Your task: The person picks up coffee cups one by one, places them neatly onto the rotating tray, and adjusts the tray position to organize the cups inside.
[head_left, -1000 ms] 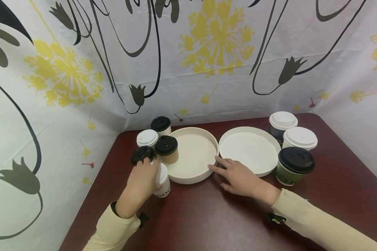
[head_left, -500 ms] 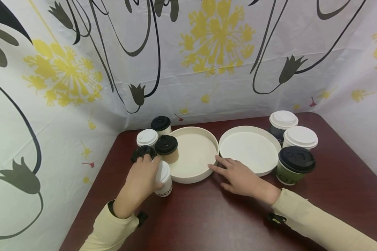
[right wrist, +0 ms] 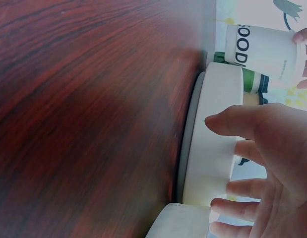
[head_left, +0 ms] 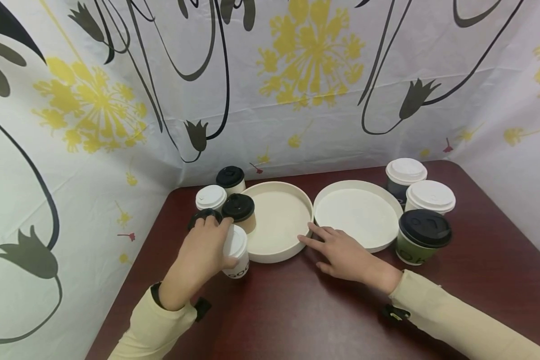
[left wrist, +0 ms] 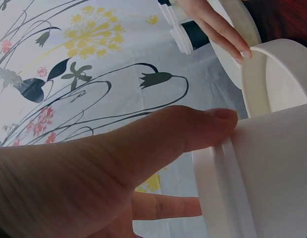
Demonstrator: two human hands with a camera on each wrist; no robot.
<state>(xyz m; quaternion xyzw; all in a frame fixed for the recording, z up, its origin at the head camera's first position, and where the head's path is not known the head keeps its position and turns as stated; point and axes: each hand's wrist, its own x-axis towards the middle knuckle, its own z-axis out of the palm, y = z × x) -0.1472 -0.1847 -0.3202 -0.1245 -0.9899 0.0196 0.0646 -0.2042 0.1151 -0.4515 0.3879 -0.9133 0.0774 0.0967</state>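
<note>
My left hand [head_left: 201, 252] grips a white paper cup [head_left: 237, 267] by its white lid [head_left: 236, 242]; in the left wrist view the thumb [left wrist: 213, 126] presses the lid's edge. In the right wrist view the cup [right wrist: 265, 52] is upright, its base seemingly just off the table. The hand is left of a cream round tray [head_left: 272, 257], whose left side has a brown cup with a black lid [head_left: 238, 207] beside or on it; I cannot tell which. My right hand [head_left: 342, 255] rests spread fingertips at the trays' near rims, where the cream tray and a white tray [head_left: 373, 248] meet.
At the left stand a black-lidded cup [head_left: 231, 177], a white-lidded cup [head_left: 211, 197] and another black lid [head_left: 204, 216], partly hidden by my hand. Right of the white tray are two white-lidded cups [head_left: 406, 171] and a green cup with a black lid [head_left: 414, 250]. Patterned cloth [head_left: 252, 90] hangs behind.
My left hand and the white cup have shifted slightly to the right and a little upward in the head view. The right hand has stayed in place.
</note>
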